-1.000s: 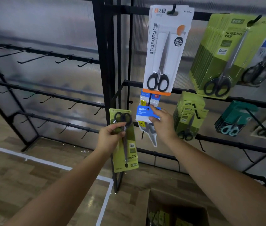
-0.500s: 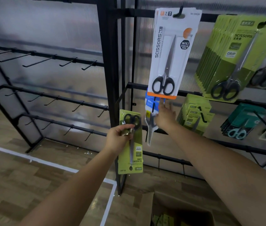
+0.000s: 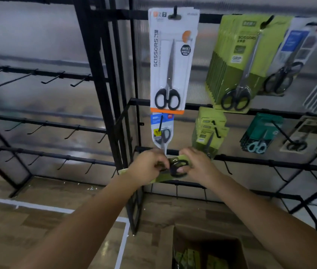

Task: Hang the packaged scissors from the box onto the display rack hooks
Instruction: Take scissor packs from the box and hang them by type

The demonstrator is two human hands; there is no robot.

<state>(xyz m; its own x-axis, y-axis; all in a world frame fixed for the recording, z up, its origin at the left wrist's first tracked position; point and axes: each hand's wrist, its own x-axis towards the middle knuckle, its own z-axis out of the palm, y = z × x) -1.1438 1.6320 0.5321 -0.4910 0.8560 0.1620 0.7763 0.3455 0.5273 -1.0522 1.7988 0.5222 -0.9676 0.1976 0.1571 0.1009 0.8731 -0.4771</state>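
Hands first: my left hand (image 3: 147,165) and right hand (image 3: 196,164) are both closed on one green pack (image 3: 175,167), held roughly flat and crosswise between them in front of the rack (image 3: 103,78). The left fingers curl over the pack's middle, near the scissors' black loops; the right pinches the end nearest it, thumb below and fingers over the top edge. Both forearms reach forward and up from the bottom corners of the view, wrists close together, knuckles toward me.

I judge this to be the turning step: the pack is out of the box (image 3: 208,249) and in hand, but not yet on any hook. It sits low, just below the small blue pack (image 3: 160,129) that hangs under the tall white pack (image 3: 170,61), and in front of a lower crossbar.

Next, I reckon, the pack must be stood upright with its hanger hole at the top, then slid over a hook's tip. Which end carries the hole I cannot tell; blur and my fingers hide it. Small green packs (image 3: 209,129) hang just to the right on the middle bar, and that looks the likely home, though I would check the match first.

More green packs lie in the box below my arms, so plenty of the job remains.
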